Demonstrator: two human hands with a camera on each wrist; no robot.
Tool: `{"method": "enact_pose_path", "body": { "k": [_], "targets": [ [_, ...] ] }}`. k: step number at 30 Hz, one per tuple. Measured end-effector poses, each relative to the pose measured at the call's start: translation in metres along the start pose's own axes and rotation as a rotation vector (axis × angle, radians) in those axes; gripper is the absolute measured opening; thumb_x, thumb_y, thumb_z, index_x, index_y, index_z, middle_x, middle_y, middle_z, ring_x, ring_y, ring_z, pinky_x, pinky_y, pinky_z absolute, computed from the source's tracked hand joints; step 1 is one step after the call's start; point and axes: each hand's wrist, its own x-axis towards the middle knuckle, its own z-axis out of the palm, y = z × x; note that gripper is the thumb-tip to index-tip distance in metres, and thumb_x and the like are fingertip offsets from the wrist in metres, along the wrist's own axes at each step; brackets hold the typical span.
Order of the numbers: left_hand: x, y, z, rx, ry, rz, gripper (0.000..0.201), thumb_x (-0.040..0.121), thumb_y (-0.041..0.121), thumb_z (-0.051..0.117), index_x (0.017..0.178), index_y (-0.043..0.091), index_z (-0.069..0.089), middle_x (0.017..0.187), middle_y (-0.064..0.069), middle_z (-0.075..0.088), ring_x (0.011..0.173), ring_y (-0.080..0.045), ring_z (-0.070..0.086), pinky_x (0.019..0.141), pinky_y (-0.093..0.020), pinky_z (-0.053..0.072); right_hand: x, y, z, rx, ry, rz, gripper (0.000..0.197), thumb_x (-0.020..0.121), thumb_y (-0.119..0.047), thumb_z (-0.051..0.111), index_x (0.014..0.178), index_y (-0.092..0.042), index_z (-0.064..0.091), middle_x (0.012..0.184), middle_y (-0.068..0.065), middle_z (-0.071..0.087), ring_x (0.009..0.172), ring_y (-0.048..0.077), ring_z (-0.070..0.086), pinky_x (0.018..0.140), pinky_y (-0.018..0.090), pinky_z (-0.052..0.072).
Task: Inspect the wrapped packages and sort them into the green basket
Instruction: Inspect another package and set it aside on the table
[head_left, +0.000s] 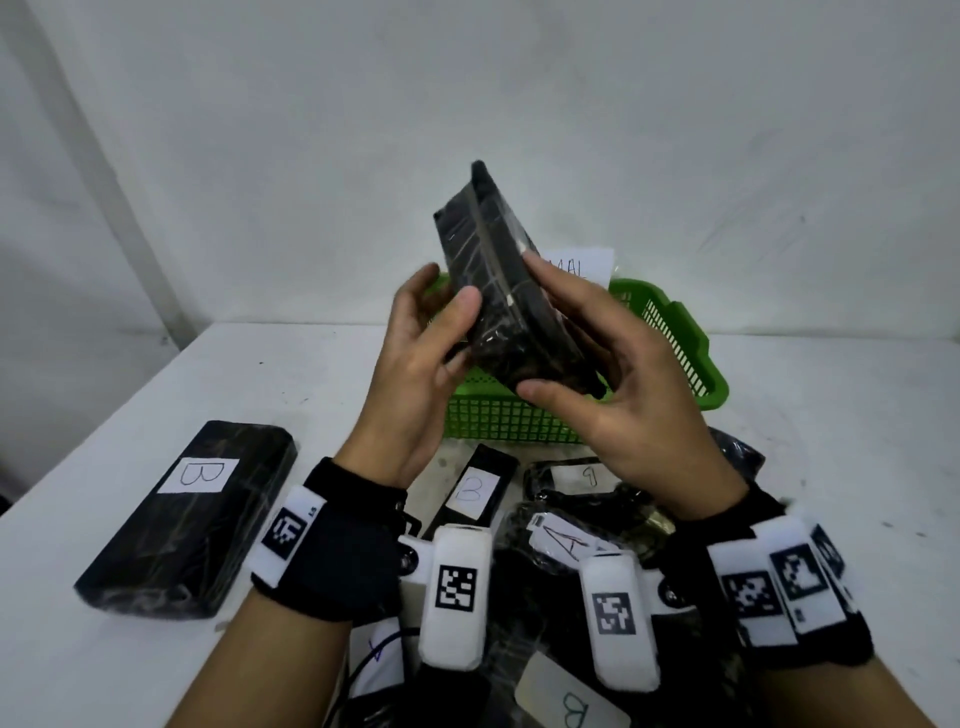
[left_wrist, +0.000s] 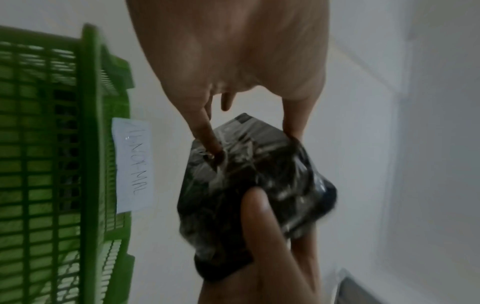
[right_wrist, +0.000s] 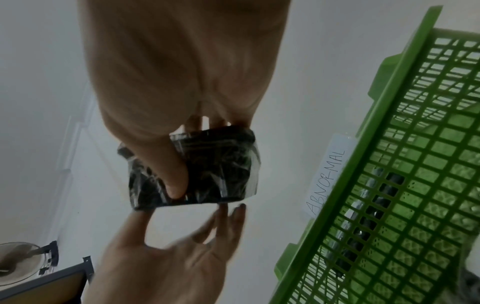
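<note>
A black wrapped package labelled B (head_left: 192, 519) lies flat at the left of the white table (head_left: 831, 415). The left hand (head_left: 415, 364) and right hand (head_left: 618, 379) both grip a plastic-wrapped black package (head_left: 498, 280), tilted on end, above the green basket (head_left: 680, 332) bearing an "ABNORMAL" label (right_wrist: 328, 176).

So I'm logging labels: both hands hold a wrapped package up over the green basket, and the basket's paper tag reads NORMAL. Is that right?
Not quite. The paper tag reads ABNORMAL, plain in the right wrist view. The rest holds: left hand and right hand hold the wrapped package above the green basket.
</note>
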Motion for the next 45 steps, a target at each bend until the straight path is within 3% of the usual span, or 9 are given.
{"method": "enact_pose_path", "body": {
  "k": [5, 11, 16, 21, 28, 33, 37, 42, 45],
  "targets": [
    [0.000, 0.004, -0.011, -0.254, -0.074, -0.173, 0.069, 0.084, 0.024, 0.062, 0.146, 0.006, 0.040, 0.115, -0.008, 0.067, 0.101, -0.020, 0.066, 0.082, -0.034, 0.058, -0.005, -0.006, -0.008, 0.109, -0.181, 0.071, 0.060, 0.084, -0.018, 0.080, 0.140, -0.021, 0.058, 0.155, -0.007, 0.048, 0.145, 0.009, 0.044, 0.118, 0.033, 0.040],
    [-0.002, 0.002, -0.010, 0.032, -0.220, -0.111, 0.091, 0.067, 0.022, 0.073, 0.148, 0.019, 0.032, 0.119, -0.008, 0.068, 0.105, -0.025, 0.067, 0.090, -0.041, 0.057, 0.004, -0.008, -0.005, 0.188, 0.140, 0.368, 0.091, 0.070, -0.068, 0.066, 0.152, -0.050, 0.032, 0.162, -0.019, 0.032, 0.136, 0.000, 0.046, 0.113, 0.049, 0.044],
    [-0.006, -0.005, -0.003, 0.199, -0.297, -0.082, 0.088, 0.066, 0.025, 0.077, 0.145, 0.021, 0.037, 0.138, -0.006, 0.056, 0.125, -0.023, 0.058, 0.099, -0.045, 0.050, 0.006, -0.001, -0.010, 0.358, 0.116, 0.472, 0.099, 0.069, -0.055, 0.077, 0.153, -0.053, 0.025, 0.158, -0.007, 0.043, 0.133, 0.020, 0.056, 0.106, 0.059, 0.047],
    [-0.010, -0.006, 0.002, 0.280, -0.388, -0.034, 0.085, 0.066, 0.021, 0.079, 0.141, 0.027, 0.040, 0.144, 0.005, 0.050, 0.132, -0.012, 0.052, 0.091, -0.032, 0.054, 0.007, 0.000, -0.007, 0.449, 0.252, 0.378, 0.071, 0.075, -0.019, 0.072, 0.141, -0.021, 0.048, 0.110, -0.004, 0.072, 0.098, 0.014, 0.073, 0.082, 0.033, 0.057],
    [-0.008, -0.001, 0.000, 0.048, -0.316, -0.106, 0.081, 0.067, 0.026, 0.063, 0.144, 0.015, 0.041, 0.133, -0.006, 0.059, 0.122, -0.022, 0.057, 0.090, -0.037, 0.052, 0.000, -0.010, -0.008, -0.084, 0.124, 0.170, 0.119, 0.066, -0.035, 0.086, 0.158, -0.035, 0.010, 0.149, -0.020, 0.042, 0.127, -0.003, 0.054, 0.101, 0.025, 0.051],
    [-0.012, 0.012, 0.000, -0.132, -0.272, -0.163, 0.085, 0.071, 0.053, 0.078, 0.141, 0.014, 0.050, 0.136, -0.010, 0.062, 0.125, -0.024, 0.059, 0.092, -0.037, 0.055, -0.001, -0.013, -0.003, -0.088, -0.104, 0.015, 0.130, 0.074, -0.003, 0.087, 0.160, -0.017, -0.010, 0.170, 0.001, 0.015, 0.153, 0.002, 0.024, 0.119, 0.031, 0.038],
    [-0.009, 0.008, -0.004, -0.147, -0.199, -0.081, 0.071, 0.086, 0.033, 0.062, 0.148, 0.008, 0.039, 0.140, -0.015, 0.055, 0.128, -0.028, 0.054, 0.104, -0.042, 0.048, 0.000, -0.008, -0.003, -0.183, -0.126, 0.048, 0.134, 0.068, -0.046, 0.089, 0.161, -0.035, -0.007, 0.166, -0.022, 0.010, 0.157, 0.008, 0.011, 0.123, 0.054, 0.027],
    [-0.008, 0.011, -0.008, -0.232, -0.176, -0.008, 0.075, 0.076, 0.035, 0.080, 0.136, 0.008, 0.044, 0.121, -0.011, 0.062, 0.111, -0.025, 0.062, 0.085, -0.038, 0.056, -0.002, -0.013, -0.016, -0.017, 0.100, 0.214, 0.098, 0.079, -0.062, 0.075, 0.157, -0.049, 0.017, 0.149, -0.041, 0.028, 0.136, -0.015, 0.038, 0.116, 0.038, 0.040],
    [-0.008, 0.008, -0.006, -0.169, -0.183, 0.038, 0.070, 0.079, 0.024, 0.078, 0.138, 0.010, 0.043, 0.128, -0.012, 0.058, 0.116, -0.025, 0.060, 0.091, -0.038, 0.054, 0.000, 0.001, -0.018, 0.028, 0.166, 0.422, 0.096, 0.074, -0.065, 0.071, 0.156, -0.047, 0.024, 0.140, -0.030, 0.043, 0.131, -0.001, 0.047, 0.116, 0.045, 0.040]
  ]
}}
